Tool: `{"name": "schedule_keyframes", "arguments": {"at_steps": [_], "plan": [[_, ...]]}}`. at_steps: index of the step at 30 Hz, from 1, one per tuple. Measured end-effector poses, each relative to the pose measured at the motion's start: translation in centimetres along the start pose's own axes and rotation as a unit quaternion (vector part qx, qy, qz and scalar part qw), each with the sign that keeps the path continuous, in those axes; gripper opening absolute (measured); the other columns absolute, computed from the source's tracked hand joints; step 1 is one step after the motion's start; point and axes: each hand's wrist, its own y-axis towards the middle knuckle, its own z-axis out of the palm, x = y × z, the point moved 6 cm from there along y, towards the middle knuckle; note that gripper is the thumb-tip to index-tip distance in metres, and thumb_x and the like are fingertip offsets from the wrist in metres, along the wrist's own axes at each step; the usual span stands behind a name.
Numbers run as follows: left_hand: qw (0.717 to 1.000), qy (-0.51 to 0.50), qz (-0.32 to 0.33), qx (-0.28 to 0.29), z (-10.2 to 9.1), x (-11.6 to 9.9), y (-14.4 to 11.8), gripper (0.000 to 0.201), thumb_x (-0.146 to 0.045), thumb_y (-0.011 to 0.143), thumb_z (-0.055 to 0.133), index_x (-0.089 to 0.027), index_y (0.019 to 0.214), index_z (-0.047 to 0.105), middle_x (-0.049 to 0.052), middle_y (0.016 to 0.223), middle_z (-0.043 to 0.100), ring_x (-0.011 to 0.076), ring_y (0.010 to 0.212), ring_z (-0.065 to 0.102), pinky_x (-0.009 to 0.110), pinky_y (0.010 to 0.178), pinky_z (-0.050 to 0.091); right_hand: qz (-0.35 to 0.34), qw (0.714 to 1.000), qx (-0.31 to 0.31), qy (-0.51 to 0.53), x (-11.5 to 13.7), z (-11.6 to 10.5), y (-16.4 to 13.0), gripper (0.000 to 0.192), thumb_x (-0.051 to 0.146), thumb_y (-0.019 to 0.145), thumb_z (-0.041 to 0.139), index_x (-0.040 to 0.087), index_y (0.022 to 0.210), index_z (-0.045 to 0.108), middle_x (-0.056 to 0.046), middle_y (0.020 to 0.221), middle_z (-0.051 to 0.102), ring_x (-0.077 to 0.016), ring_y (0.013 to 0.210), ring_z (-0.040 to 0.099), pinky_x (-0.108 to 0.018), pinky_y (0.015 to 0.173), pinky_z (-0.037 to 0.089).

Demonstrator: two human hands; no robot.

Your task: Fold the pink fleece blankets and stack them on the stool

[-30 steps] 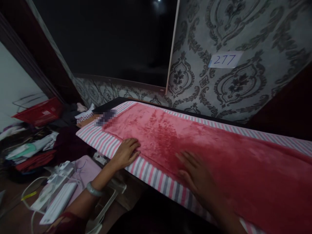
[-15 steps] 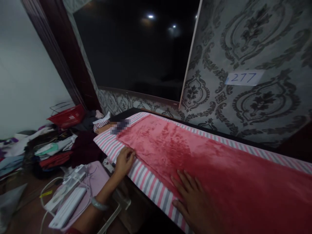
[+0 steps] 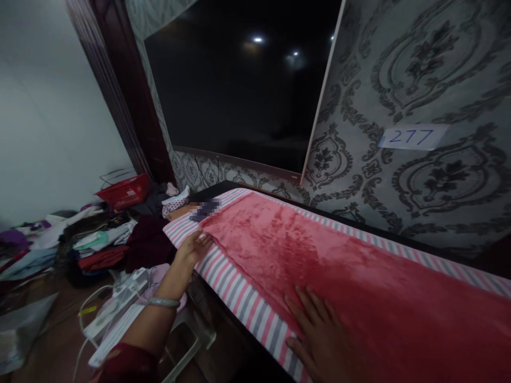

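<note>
A red plush blanket (image 3: 275, 234) lies lengthwise over a pink, grey and white striped cloth (image 3: 227, 276), with striped margins showing along both long sides. My left hand (image 3: 193, 248) is at the blanket's near left corner, its fingers stretched out and touching the edge. My right hand (image 3: 319, 330) rests flat on the blanket near its front edge, fingers spread. Just beyond my left hand, a dark flat object (image 3: 203, 211), partly blurred out, lies on the striped cloth.
A dark table edge (image 3: 419, 242) runs along the patterned wall under a large television (image 3: 243, 90). Left on the floor are piles of clothes (image 3: 99, 239) and a red basket (image 3: 125, 192). A power strip (image 3: 120, 306) with cables sits beside a white stool (image 3: 195, 332).
My left hand has slid along the blanket's edge toward the far left corner, its fingers straightening out. My right hand stays flat on the blanket. The view has shifted slightly left.
</note>
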Motion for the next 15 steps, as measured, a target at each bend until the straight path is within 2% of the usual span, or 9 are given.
{"name": "schedule_keyframes", "arguments": {"at_steps": [4, 8, 11, 15], "plan": [[0.997, 0.067, -0.020, 0.019, 1.0, -0.1, 0.6, 0.014, -0.022, 0.092, 0.052, -0.014, 0.082, 0.058, 0.009, 0.071, 0.064, 0.0174, 0.055, 0.064, 0.029, 0.052, 0.057, 0.014, 0.999, 0.031, 0.010, 0.0, -0.1, 0.2, 0.064, 0.053, 0.094, 0.052, 0.041, 0.153, 0.033, 0.000, 0.161, 0.031, -0.0352, 0.145, 0.034, -0.059, 0.113, 0.032], [0.991, 0.128, -0.010, 0.024, 1.5, 0.1, 1.7, 0.026, -0.036, 0.083, 0.068, -0.012, 0.076, 0.060, 0.006, 0.057, 0.060, 0.0154, 0.037, 0.053, 0.024, 0.033, 0.043, 0.027, 0.998, 0.053, 0.025, 0.1, -0.4, 0.4, 0.064, 0.053, 0.094, 0.053, 0.039, 0.153, 0.034, -0.001, 0.162, 0.029, -0.0348, 0.147, 0.030, -0.060, 0.116, 0.027], [0.989, 0.142, 0.016, 0.022, 1.9, 0.1, 2.7, 0.025, -0.031, 0.073, 0.078, -0.014, 0.073, 0.059, 0.000, 0.050, 0.056, 0.0114, 0.031, 0.046, 0.019, 0.029, 0.032, 0.045, 0.996, 0.072, 0.041, 0.4, -0.8, 0.5, 0.065, 0.053, 0.094, 0.052, 0.039, 0.154, 0.032, 0.000, 0.163, 0.027, -0.0329, 0.149, 0.025, -0.059, 0.119, 0.022], [0.993, 0.104, 0.063, 0.006, 2.9, -0.5, 3.6, 0.015, -0.014, 0.068, 0.069, -0.017, 0.076, 0.057, -0.006, 0.047, 0.050, 0.0097, 0.034, 0.046, 0.019, 0.037, 0.040, 0.061, 0.992, 0.086, 0.072, 0.9, -1.8, 0.5, 0.065, 0.056, 0.095, 0.051, 0.039, 0.154, 0.031, 0.001, 0.164, 0.024, -0.0298, 0.151, 0.019, -0.056, 0.122, 0.016]]}}
